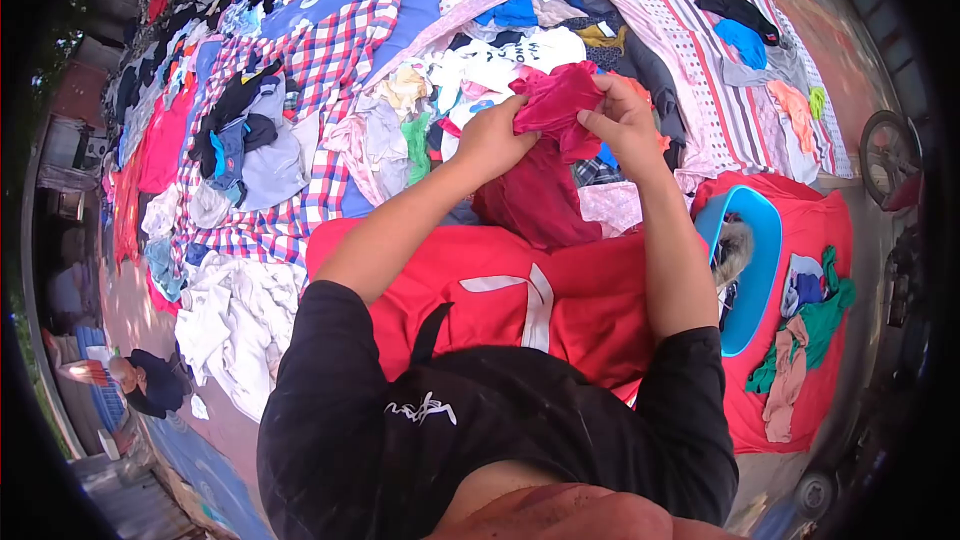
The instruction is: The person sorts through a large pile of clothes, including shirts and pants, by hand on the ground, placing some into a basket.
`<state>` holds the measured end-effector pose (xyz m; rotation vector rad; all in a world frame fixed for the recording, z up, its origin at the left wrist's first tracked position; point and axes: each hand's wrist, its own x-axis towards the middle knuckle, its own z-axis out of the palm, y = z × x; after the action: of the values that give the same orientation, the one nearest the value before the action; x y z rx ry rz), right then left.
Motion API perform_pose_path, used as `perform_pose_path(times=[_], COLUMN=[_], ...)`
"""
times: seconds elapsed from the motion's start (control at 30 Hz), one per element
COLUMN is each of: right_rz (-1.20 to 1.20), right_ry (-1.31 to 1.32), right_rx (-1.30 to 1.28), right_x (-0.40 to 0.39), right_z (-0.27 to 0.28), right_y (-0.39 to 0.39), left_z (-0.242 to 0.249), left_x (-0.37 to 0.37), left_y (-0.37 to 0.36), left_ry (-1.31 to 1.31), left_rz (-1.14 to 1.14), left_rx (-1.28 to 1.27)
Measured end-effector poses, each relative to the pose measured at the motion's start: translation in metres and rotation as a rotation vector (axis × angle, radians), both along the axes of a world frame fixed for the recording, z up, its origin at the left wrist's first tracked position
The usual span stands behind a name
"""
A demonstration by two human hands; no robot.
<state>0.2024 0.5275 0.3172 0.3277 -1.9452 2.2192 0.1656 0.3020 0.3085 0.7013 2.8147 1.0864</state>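
The widest thing before me is the striped pink and white cotton sheet [720,90] spread flat across the ground, its surface heaped with loose crumpled clothes of many colours; beside it lies a red, white and blue checked cloth [335,50], also flat and carrying soft rumpled piles; nearer my body a smooth bright red cloth with a white band [480,280] lies spread under my forearms, and a second patch of red cloth [810,230] runs on to my right; on that patch stands a light blue plastic tub with a rounded rim [760,240], tipped so its hollow shows something pale and fuzzy inside, though I cannot tell what it is; just beside the tub lie a limp green garment [825,310] and a dull pink one [787,370], both twisted into long folds; above the middle of the red cloth I hold a soft crimson fabric garment [550,140], bunched at the top and hanging down in a darker, heavier fold; my left hand [492,140] is clenched on its left edge, fingers curled into the cloth; my right hand [625,120] pinches the upper right of the bunch between thumb and fingertips.
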Motion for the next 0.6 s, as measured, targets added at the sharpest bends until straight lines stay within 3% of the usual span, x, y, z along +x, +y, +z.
perform_pose_path(times=[0.03, 0.13, 0.17, 0.23, 0.3, 0.4, 0.47, 0.57, 0.6], right_rz=[-0.076, -0.26, -0.353, -0.536, -0.541, -0.374, -0.245, -0.148, -0.059], right_ry=[0.03, -0.202, -0.123, 0.033, 0.12, 0.151, 0.321, 0.266, 0.141], right_rx=[0.15, 0.606, 0.465, 0.179, 0.197, 0.414, 0.552, 0.675, 0.55], right_x=[-0.003, 0.002, -0.001, -0.006, -0.007, 0.003, 0.003, 0.001, 0.001], right_z=[0.001, 0.033, 0.031, 0.023, 0.01, 0.008, 0.002, -0.009, -0.008], right_y=[0.0, -0.003, -0.01, -0.022, -0.024, -0.027, -0.038, -0.048, -0.048], left_z=[0.004, 0.02, 0.017, 0.032, 0.061, 0.091, 0.103, 0.112, 0.112], left_x=[-0.012, -0.039, -0.048, -0.046, -0.04, -0.041, -0.043, -0.043, -0.044], left_y=[-0.008, -0.027, -0.032, -0.03, -0.026, -0.034, -0.042, -0.052, -0.055], left_ry=[-0.009, -0.183, -0.234, -0.523, -0.766, -0.785, -0.802, -0.817, -0.789], left_rz=[-0.006, -0.024, -0.075, -0.088, -0.055, -0.102, -0.126, -0.17, -0.166], left_rx=[0.048, 0.223, 0.24, 0.57, 0.896, 1.078, 1.105, 1.161, 1.135])
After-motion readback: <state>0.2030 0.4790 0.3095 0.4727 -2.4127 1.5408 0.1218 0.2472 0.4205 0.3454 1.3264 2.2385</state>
